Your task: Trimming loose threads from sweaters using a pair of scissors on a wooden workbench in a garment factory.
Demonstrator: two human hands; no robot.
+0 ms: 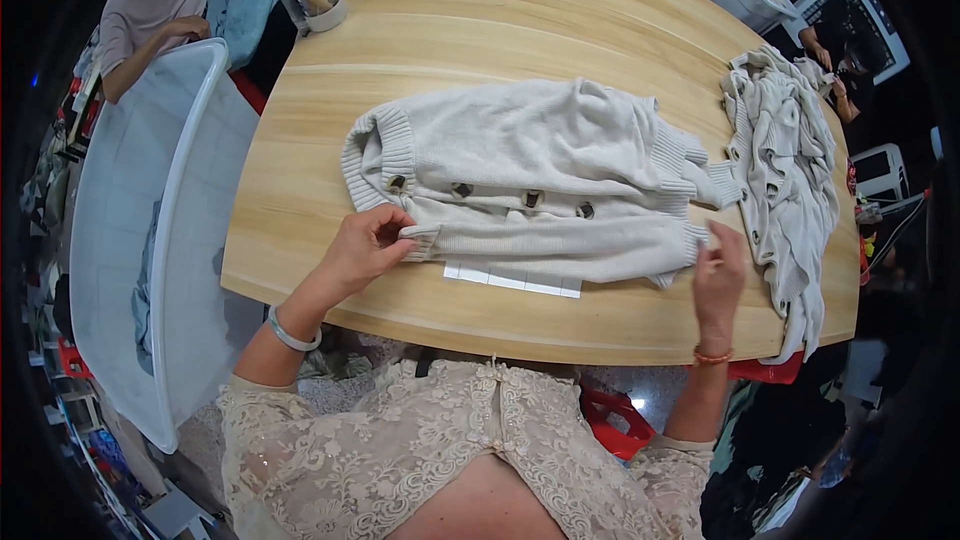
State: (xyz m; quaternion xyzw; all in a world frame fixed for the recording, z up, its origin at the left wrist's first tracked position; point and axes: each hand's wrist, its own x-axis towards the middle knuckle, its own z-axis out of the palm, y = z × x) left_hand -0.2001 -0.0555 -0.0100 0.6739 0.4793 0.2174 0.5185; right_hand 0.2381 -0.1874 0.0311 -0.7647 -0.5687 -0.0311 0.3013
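Note:
A cream knitted cardigan (540,145) lies lengthwise on the wooden table (480,30), its ribbed collar end at the left and its hem at the right. Several dark buttons run along it, and a sleeve lies along its near side. My left hand (368,250) pinches the ribbed end of that near strip of knit, close to the collar end. At the other end, my right hand (720,270) is beside the hem corner, its fingers partly curled and slightly blurred; whether they grip the knit I cannot tell. A white ruled strip (512,279) shows partly from under the near edge.
A crumpled pile of cream knitwear (785,160) lies at the table's right side. Left of the table stands a large white tub (185,230) with some cloth inside. A holder with tools (325,12) sits at the far left edge. Other people work at the far left and right.

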